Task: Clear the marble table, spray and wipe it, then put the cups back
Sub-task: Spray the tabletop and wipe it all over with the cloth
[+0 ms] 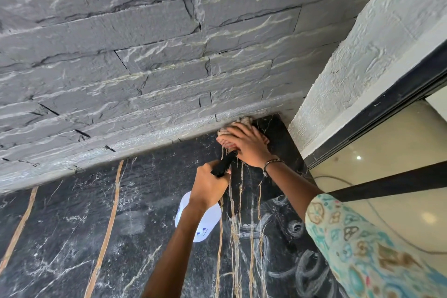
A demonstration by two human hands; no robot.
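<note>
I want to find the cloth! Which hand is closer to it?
The right hand. It presses flat on the cloth in the marble table's far corner. The left hand is just short of it, holding the spray bottle.

Home interior, slate-clad wall (145, 55), marble table (72, 237), glass door (387, 152)

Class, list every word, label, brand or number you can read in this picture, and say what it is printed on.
No text can be read anywhere.
Spray bottle: small blue marks near its base, too blurred to read.
Sleeve: a printed pattern, no letters.
Marble table: veins and wipe streaks only, no writing.
</note>
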